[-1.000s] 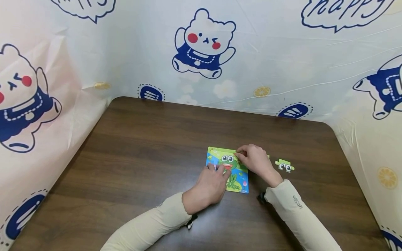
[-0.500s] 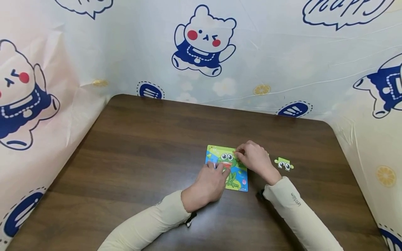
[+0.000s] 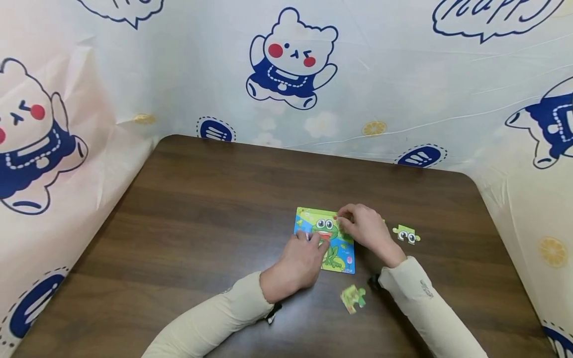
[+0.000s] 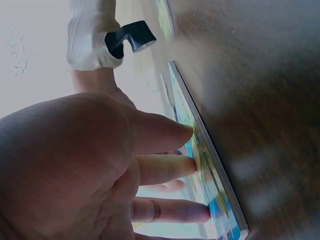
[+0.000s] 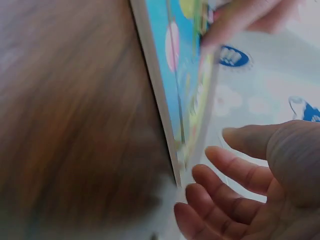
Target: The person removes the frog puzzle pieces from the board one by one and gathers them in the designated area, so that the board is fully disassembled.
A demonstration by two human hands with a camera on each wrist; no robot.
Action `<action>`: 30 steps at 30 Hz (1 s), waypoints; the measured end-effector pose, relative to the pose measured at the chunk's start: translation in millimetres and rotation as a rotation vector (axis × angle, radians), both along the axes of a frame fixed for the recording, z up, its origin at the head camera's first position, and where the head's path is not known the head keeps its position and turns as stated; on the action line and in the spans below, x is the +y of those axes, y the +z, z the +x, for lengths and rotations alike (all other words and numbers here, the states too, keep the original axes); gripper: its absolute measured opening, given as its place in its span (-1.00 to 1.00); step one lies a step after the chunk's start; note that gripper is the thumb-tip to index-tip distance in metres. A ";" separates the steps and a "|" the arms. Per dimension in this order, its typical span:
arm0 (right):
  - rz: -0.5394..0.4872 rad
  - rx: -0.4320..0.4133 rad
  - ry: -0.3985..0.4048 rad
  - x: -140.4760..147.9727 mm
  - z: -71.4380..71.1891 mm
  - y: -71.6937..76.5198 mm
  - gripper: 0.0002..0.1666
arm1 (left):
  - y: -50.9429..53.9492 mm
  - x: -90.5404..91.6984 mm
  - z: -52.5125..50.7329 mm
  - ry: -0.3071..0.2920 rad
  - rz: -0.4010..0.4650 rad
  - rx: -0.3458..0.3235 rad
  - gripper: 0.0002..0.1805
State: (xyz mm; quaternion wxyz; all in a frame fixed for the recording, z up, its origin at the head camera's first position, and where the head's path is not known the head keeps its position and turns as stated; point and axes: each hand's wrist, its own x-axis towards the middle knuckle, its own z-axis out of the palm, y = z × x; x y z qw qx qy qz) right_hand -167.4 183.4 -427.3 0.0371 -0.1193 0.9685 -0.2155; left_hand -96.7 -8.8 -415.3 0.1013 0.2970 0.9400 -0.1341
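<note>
A square frog jigsaw puzzle [image 3: 337,258] with green and blue colours lies on the table. My left hand [image 3: 295,261] rests on its left and middle part, thumb and fingertips touching the surface in the left wrist view. Over its upper right corner is my right hand [image 3: 367,228]. In the right wrist view the right fingers [image 5: 220,182] are loosely bent and apart from the thumb, with nothing between them. A loose green puzzle piece [image 3: 353,298], slightly blurred, appears below the puzzle. Another puzzle piece [image 3: 407,233], printed with eyes, lies to the right.
The brown wooden table [image 3: 201,199] is bounded by a printed cloth [image 3: 201,74] at the back and sides. A sliver of yellow-green shows behind the right hand, mostly hidden. Dark straps [image 4: 135,37] hang at the sleeve cuffs.
A loose green puzzle piece has appeared below the puzzle, where bare table showed before. Both hands stay in nearly the same place.
</note>
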 end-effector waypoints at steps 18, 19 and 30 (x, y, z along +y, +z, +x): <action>0.262 -0.193 0.077 26.7 136.6 10.7 -0.16 | -5.7 -1.3 -1.6 0.002 0.010 0.014 -0.42; 0.268 -0.197 0.075 24.3 140.8 9.5 -0.15 | -5.2 -1.5 -1.4 0.000 0.011 0.019 -0.42; 0.314 -0.052 0.096 15.6 156.4 5.1 -0.40 | -6.0 0.4 -0.2 0.008 0.028 0.016 -0.44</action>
